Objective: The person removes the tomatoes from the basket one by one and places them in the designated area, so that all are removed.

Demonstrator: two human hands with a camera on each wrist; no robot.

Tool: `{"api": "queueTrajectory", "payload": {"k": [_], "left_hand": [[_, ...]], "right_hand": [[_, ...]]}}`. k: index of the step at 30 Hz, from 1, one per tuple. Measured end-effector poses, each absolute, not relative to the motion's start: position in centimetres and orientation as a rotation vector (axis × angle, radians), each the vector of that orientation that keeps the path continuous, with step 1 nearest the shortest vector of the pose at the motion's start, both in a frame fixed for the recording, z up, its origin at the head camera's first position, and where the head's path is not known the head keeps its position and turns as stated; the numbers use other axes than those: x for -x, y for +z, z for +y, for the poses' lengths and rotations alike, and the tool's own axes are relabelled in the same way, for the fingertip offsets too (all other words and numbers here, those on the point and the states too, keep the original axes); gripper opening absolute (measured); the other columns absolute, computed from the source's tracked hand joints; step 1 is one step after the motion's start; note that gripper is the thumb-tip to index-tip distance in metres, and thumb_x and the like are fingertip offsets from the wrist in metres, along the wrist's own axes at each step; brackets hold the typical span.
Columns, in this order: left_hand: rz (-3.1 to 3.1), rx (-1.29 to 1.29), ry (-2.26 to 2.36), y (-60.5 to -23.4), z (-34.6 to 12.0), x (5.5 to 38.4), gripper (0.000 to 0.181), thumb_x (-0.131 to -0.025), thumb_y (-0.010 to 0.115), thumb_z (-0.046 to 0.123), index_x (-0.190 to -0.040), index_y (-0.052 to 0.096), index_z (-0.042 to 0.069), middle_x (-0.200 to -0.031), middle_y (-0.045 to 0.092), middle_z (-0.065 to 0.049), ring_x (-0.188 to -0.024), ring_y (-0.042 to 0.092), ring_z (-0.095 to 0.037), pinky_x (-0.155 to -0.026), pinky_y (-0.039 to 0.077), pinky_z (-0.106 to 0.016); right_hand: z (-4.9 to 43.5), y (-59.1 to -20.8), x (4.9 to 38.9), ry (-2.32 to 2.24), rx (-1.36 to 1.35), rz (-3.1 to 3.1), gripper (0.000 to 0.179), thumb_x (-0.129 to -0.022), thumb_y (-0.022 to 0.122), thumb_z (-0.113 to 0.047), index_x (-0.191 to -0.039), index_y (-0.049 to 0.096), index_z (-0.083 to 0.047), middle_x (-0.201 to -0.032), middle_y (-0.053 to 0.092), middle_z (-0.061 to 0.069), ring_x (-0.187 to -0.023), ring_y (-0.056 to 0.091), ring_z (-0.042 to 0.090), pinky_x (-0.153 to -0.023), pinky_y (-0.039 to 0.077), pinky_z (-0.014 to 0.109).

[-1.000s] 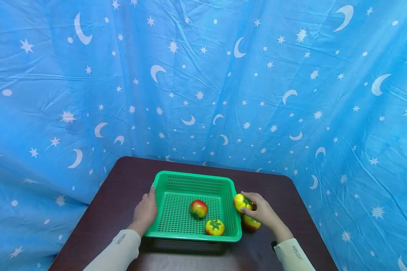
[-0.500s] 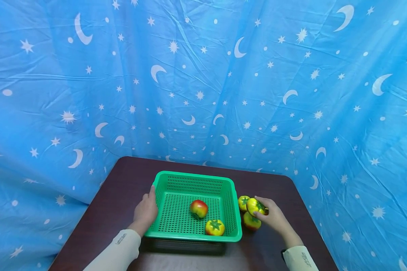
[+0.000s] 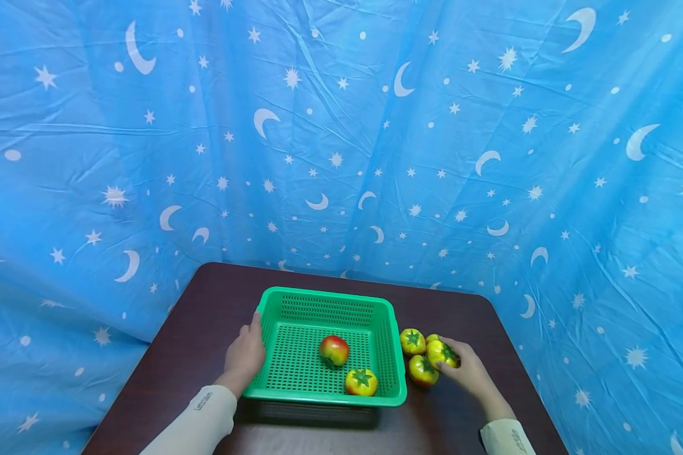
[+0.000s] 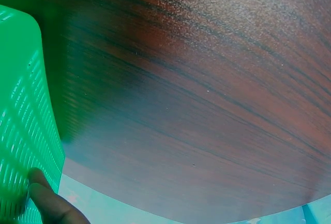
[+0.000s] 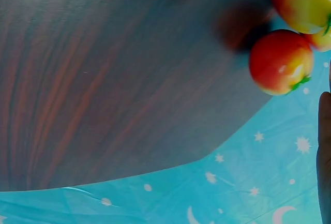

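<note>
My left hand [image 3: 244,357] grips the left side of a green plastic basket [image 3: 324,399], one finger lying along its rim. The left wrist view shows its fingertips [image 4: 37,176] against the slotted outer wall. Two yellow-and-red tomatoes lie inside, one tomato [image 3: 334,351] redder and tipped, the other tomato [image 3: 361,382] leaf up near the front. Right of the basket my right hand [image 3: 471,373] holds a tomato [image 3: 440,355] between thumb and fingers. Close by sit a tomato [image 3: 412,341] at the basket's side, a nearer tomato [image 3: 423,371] and a partly hidden tomato [image 3: 433,338].
The dark wood-grain table [image 3: 455,309] carries the basket and the tomatoes. A blue curtain [image 3: 341,158] with white moons and stars hangs behind the table and along both sides. The table's edge and curtain also show in the right wrist view.
My right hand has moved rightward, away from the basket's side, with a tomato in its fingers in each frame. More tomatoes beside the basket now show. Left hand and basket stay put.
</note>
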State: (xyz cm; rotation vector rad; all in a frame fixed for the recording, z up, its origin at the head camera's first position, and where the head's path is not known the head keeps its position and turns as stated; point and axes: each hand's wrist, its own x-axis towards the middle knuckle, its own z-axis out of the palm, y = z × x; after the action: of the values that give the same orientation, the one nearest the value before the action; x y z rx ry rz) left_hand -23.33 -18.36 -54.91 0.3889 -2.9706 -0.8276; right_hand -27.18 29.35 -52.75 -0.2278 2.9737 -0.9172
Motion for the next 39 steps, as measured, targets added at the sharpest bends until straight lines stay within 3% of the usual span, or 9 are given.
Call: {"api": "queueTrajectory", "payload": {"k": [19,39], "left_hand": [[-2.959,-0.362,-0.814,-54.9,-18.6,23.3,0.066,-0.099,0.046,0.001,-0.159,0.018,0.002,-0.124,0.056,-0.029,-0.078,0.060,-0.030,-0.074,0.051,-0.051],[-2.963,-0.371,-0.830,-54.9,-18.5,23.1,0.065,-0.101,0.044,0.001,-0.160,0.017,0.003,-0.122,0.056,-0.027,-0.078,0.059,-0.028,-0.075,0.052,-0.050]], "right_hand": [[30.6,-54.4,27.2,-0.887,0.109,2.921,0.058,-0.086,0.072,-0.019,-0.139,0.055,-0.002,-0.138,0.053,0.024,-0.120,0.052,0.037,-0.101,0.046,0.060],[31.8,-55.1,26.9,-0.876,0.028,2.907,0.058,-0.085,0.073,-0.018,-0.137,0.056,0.001,-0.134,0.056,0.025,-0.115,0.054,0.036,-0.096,0.048,0.058]]}}
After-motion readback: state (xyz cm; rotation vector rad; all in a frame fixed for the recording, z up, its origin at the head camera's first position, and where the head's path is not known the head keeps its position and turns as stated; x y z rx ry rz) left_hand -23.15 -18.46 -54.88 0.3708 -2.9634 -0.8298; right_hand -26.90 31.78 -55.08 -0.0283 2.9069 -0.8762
